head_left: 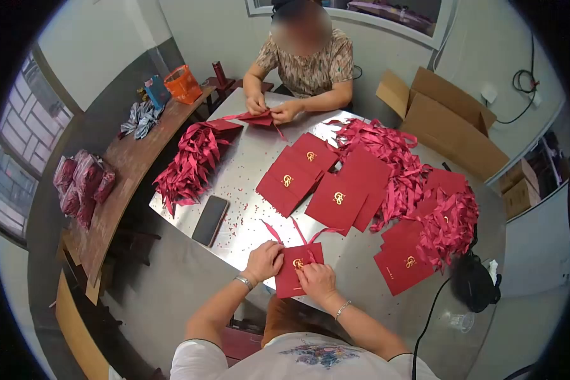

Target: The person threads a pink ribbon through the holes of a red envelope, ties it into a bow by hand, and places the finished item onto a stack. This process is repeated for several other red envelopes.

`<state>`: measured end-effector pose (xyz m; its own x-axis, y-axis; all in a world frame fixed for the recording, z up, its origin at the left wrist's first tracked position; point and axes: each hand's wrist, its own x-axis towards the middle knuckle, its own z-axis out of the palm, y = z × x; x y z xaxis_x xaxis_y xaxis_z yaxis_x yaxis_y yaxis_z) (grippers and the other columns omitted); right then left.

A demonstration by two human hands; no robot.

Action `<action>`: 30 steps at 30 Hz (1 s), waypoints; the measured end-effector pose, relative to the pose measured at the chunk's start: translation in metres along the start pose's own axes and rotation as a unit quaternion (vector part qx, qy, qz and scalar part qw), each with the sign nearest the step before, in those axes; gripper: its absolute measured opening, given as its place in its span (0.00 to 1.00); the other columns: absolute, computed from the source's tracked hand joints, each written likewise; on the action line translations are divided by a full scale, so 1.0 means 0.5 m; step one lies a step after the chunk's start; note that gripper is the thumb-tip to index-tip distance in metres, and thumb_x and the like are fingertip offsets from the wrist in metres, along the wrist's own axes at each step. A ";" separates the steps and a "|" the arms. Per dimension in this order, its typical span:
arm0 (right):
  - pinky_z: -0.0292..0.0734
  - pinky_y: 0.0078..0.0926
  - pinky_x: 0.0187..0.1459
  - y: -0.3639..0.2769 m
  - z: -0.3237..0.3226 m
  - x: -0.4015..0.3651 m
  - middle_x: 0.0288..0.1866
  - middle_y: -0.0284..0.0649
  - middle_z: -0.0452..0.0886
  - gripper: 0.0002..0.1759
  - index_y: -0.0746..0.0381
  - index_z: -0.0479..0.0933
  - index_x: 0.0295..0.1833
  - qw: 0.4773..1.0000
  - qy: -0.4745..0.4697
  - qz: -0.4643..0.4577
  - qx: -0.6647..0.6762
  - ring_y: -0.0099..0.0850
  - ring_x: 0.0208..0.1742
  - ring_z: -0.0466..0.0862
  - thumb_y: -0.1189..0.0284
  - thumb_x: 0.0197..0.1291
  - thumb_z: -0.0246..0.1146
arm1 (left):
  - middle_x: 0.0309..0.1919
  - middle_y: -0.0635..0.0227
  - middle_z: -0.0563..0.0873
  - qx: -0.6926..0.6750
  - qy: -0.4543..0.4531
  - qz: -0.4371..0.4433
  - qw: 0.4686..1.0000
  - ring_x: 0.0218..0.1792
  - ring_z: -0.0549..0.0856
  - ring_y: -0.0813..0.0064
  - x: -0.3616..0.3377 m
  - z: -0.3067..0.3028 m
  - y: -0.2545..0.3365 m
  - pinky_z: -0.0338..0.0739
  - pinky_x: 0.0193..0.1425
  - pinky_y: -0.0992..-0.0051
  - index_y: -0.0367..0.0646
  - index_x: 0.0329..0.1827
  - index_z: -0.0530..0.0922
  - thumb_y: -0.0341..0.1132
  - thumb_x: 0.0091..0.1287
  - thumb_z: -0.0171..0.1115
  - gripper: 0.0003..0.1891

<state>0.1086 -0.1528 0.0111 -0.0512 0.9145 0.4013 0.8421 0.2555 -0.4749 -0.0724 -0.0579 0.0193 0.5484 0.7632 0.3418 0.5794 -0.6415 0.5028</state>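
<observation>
A flat red gift bag (289, 282) with a gold logo lies at the near edge of the metal table, right in front of me. My left hand (266, 261) has its fingers curled on the bag's upper left edge. Over the right part of the bag, my right hand (317, 281) is closed, fingertips pressed together at its front beside the logo. Red ribbon ends (301, 232) stick up past the bag's top. Whether my right fingers pinch ribbon too is hidden. Just beyond lie stacked red bags (337, 201).
Piles of ribboned bags lie at right (386, 149) and left (193, 166). A phone (210, 220) rests among red scraps. Across the table (247, 171), a person's hands (273, 111) hold a red bag. A black pouch (472, 284) and cable are at right; a cardboard box (449, 136) stands behind.
</observation>
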 end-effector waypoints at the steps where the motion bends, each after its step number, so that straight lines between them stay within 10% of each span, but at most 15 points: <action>1: 0.71 0.38 0.33 -0.001 0.000 0.000 0.23 0.37 0.75 0.12 0.55 0.73 0.25 1.000 0.003 -0.001 -0.001 0.37 0.26 0.79 0.64 0.58 0.64 | 0.37 0.62 0.82 -0.001 -0.003 -0.002 1.000 0.38 0.83 0.59 0.000 0.000 -0.002 0.81 0.39 0.65 0.43 0.42 0.79 0.34 0.59 0.62 0.09; 30: 0.70 0.39 0.32 0.000 -0.003 -0.002 0.24 0.38 0.75 0.12 0.56 0.73 0.26 1.000 0.008 -0.009 0.000 0.38 0.28 0.79 0.64 0.58 0.63 | 0.36 0.62 0.82 0.018 0.017 0.015 1.000 0.39 0.82 0.60 0.004 0.001 0.007 0.80 0.41 0.65 0.42 0.40 0.79 0.32 0.57 0.63 0.09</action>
<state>0.1096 -0.1541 0.0117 -0.0583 0.9044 0.4228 0.8406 0.2729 -0.4678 -0.0691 -0.0587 0.0211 0.5464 0.7448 0.3831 0.5838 -0.6667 0.4633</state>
